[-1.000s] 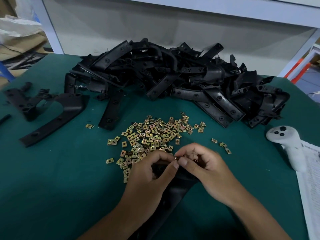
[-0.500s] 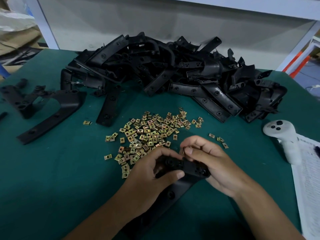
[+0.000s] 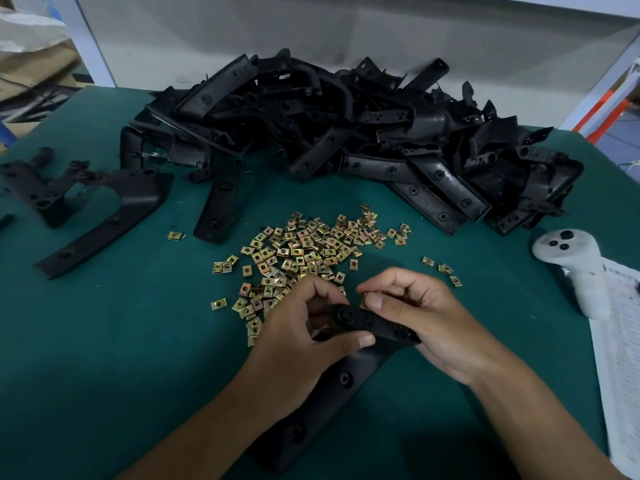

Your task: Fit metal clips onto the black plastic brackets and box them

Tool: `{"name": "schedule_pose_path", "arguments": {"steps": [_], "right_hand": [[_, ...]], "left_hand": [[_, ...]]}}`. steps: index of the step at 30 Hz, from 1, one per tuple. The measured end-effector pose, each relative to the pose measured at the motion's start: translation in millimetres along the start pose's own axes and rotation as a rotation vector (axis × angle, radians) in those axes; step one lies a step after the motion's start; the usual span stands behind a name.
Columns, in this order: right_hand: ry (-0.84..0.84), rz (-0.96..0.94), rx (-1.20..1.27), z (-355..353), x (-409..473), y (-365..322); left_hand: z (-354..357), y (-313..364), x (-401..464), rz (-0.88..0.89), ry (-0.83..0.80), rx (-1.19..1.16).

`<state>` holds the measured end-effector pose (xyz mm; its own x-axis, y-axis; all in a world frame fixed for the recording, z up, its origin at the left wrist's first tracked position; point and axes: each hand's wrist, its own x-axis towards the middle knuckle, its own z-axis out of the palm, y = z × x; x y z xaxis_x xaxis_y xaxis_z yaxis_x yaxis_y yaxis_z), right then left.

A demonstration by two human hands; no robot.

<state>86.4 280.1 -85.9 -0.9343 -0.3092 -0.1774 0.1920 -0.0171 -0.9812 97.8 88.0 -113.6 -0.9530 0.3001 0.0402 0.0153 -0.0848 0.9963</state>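
Observation:
A black plastic bracket (image 3: 349,372) lies near the front of the green table, its upper end raised between both hands. My left hand (image 3: 298,337) grips that end, thumb across its near edge. My right hand (image 3: 419,320) pinches a small brass-coloured metal clip (image 3: 364,302) between thumb and forefinger at the bracket's top edge, with the other fingers curled under the bracket. A loose heap of metal clips (image 3: 304,251) lies just beyond my hands. A big pile of black brackets (image 3: 346,133) fills the back of the table.
Two separate brackets (image 3: 104,209) lie at the left. A white hand controller (image 3: 575,265) rests at the right beside a printed sheet (image 3: 620,358). The green table (image 3: 104,358) runs to a white wall behind. No box is in view.
The hands drew slightly apart, baring the bracket's end. The right hand brought its clip from beside the left fingers to the bracket's top edge.

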Motion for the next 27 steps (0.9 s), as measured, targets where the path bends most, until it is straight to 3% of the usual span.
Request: {"name": "schedule_pose_path", "arguments": {"steps": [15, 27], "right_hand": [[0.006, -0.023, -0.103, -4.7, -1.6, -1.3], [0.101, -0.236, -0.346, 0.6, -2.9, -6.0]], "left_hand": [[0.7, -1.0, -0.2, 0.018, 0.005, 0.021], [0.1, -3.8, 1.5, -0.044, 0.026, -0.034]]}}
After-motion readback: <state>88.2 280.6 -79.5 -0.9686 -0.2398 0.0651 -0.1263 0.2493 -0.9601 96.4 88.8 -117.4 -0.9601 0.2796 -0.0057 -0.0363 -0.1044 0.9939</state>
